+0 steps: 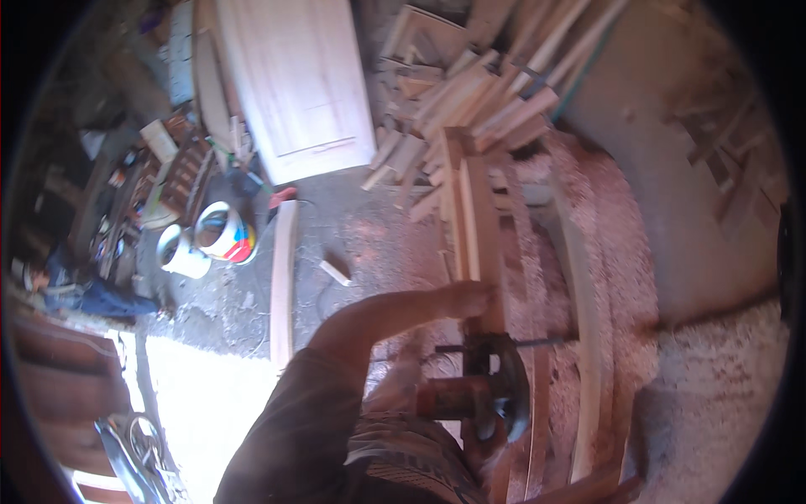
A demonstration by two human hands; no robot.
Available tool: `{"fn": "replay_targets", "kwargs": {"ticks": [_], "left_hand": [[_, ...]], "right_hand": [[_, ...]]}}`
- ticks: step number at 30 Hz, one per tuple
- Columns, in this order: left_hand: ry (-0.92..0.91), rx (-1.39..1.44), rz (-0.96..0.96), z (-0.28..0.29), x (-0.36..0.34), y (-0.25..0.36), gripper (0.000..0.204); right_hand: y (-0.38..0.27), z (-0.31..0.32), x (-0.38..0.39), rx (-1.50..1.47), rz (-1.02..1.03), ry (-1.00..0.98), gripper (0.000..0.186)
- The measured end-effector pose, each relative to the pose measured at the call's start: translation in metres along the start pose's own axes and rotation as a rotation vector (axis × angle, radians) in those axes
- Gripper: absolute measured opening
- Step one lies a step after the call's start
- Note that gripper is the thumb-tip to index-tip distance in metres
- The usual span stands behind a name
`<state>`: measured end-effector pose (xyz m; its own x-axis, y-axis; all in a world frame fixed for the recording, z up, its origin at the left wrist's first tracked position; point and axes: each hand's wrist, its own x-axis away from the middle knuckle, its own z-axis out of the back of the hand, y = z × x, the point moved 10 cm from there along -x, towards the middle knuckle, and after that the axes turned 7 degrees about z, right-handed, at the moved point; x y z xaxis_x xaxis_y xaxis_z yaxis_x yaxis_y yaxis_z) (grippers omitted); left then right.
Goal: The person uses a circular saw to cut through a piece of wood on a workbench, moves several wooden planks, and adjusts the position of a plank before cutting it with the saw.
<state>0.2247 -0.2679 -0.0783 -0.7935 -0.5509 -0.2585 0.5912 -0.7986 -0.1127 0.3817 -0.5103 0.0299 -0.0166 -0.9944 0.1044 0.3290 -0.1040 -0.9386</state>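
Observation:
A long light-brown wooden beam (480,227) runs away from me, raised over shavings. My left hand (467,299) reaches across from the left and grips the beam just beyond a power saw. The circular saw (453,396), with a reddish motor body and a dark round guard, sits on the wood close to my body. Low in the view, my right hand (481,445) is closed at the saw's rear handle; its fingers are partly hidden and blurred.
A pale wooden door panel (311,101) lies at the back, beside a pile of offcuts (470,92). White buckets (220,228) stand at left. One long board (285,277) and a small block (336,272) lie on the floor. Wood shavings (621,252) heap up at right.

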Motion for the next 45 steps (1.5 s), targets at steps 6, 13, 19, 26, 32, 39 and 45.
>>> {"fn": "replay_targets", "kwargs": {"ticks": [6,13,19,26,32,39,45], "left_hand": [[-0.175,0.527,0.401,-0.007,-0.009,-0.015,0.052],[-0.321,0.807,0.67,-0.018,-0.009,-0.023,0.049],[-0.343,0.736,0.683,-0.013,-0.007,-0.031,0.046],[-0.36,0.565,0.591,-0.023,-0.02,-0.029,0.049],[-0.226,0.206,0.271,-0.024,0.017,-0.034,0.049],[-0.287,0.363,0.312,0.015,-0.01,-0.017,0.049],[-0.384,0.116,0.167,0.024,-0.01,-0.007,0.051]], "right_hand": [[-0.042,-0.004,-0.009,0.09,0.378,0.102,0.044],[-0.053,-0.017,-0.021,0.094,0.49,0.135,0.043],[-0.051,-0.013,-0.017,0.078,0.534,0.128,0.042],[-0.04,-0.002,-0.006,0.125,0.507,0.047,0.042],[-0.046,-0.016,-0.013,0.212,0.351,-0.075,0.043],[-0.043,-0.002,-0.011,0.171,0.211,-0.087,0.045],[-0.044,-0.004,-0.011,0.142,0.199,-0.047,0.039]]}}
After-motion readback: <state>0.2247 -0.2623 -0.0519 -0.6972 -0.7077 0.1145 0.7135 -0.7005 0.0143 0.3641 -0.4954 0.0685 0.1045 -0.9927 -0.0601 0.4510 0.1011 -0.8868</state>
